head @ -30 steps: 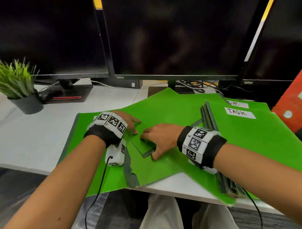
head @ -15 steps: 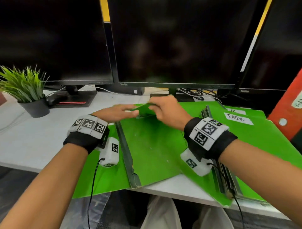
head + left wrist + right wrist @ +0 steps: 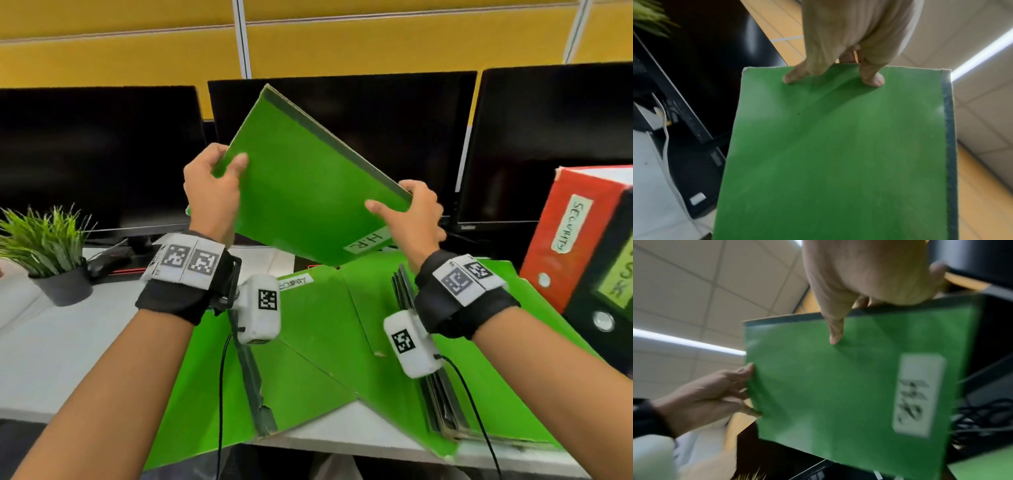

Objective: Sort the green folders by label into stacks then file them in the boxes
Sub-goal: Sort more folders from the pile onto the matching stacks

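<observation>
Both hands hold one green folder [image 3: 308, 185] up in front of the monitors, tilted like a diamond. Its white label [image 3: 364, 242] reads "H.R." near the lower corner. My left hand [image 3: 219, 178] pinches the folder's left edge, thumb on the front. My right hand [image 3: 407, 212] grips the corner by the dark spine, thumb on the front. The left wrist view shows the folder's face [image 3: 838, 146] under my left hand [image 3: 836, 71]. The right wrist view shows the folder [image 3: 849, 386], its blurred label [image 3: 914, 394] and my right hand [image 3: 849, 318]. More green folders [image 3: 325, 342] lie spread on the desk below, one labelled "SECURITY" [image 3: 296, 283].
A red box file [image 3: 575, 240] labelled "SECURITY" stands at the right, with a black one [image 3: 609, 308] beside it. Three dark monitors [image 3: 102, 154] line the back. A potted plant [image 3: 48, 250] sits at the left on the white desk [image 3: 68, 342]. A folder stack's dark spines [image 3: 442, 401] overhang the desk's front edge.
Both hands lifted one folder off the desk pile and raised it upright in front of the monitors, its "H.R." label now showing. The head view tilted upward.
</observation>
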A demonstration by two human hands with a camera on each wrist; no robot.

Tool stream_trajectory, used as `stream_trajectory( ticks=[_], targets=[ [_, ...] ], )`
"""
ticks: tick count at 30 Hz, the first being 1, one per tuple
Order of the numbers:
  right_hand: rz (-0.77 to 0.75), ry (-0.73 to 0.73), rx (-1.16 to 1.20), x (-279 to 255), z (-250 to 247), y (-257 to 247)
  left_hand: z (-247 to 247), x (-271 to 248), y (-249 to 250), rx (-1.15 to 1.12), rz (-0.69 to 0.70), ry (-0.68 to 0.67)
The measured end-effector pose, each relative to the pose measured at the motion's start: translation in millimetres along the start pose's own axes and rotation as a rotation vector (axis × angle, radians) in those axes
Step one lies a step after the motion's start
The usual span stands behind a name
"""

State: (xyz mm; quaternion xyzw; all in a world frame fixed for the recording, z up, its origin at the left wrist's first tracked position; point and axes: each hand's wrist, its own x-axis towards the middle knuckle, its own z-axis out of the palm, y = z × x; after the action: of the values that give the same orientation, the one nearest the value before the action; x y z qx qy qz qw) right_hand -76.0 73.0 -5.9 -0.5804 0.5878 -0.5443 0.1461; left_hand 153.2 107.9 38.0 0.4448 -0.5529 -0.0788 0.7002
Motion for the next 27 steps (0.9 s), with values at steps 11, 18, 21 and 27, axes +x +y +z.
stream_trajectory(
  ticks=[11,18,21,27],
  targets=[
    [0.543,-0.151,0.731,-2.5,-34.8,58.6,72.9,-42.5,15.6,-0.607,-0.632,-0.060],
    [0.453,0.136,0.846,13.7,-94.9,73.9,118.0,-79.9,-5.0,-0.663,-0.895,-0.355],
    [0.405,0.249,0.592,21.4,-125.5,83.6,126.1,-85.1,-8.3,-0.729,-0.876,-0.271],
    [0.353,0.254,0.342,19.9,-167.0,119.9,139.1,-108.4,-11.1,-0.333,-0.705,-0.571]
  ],
)
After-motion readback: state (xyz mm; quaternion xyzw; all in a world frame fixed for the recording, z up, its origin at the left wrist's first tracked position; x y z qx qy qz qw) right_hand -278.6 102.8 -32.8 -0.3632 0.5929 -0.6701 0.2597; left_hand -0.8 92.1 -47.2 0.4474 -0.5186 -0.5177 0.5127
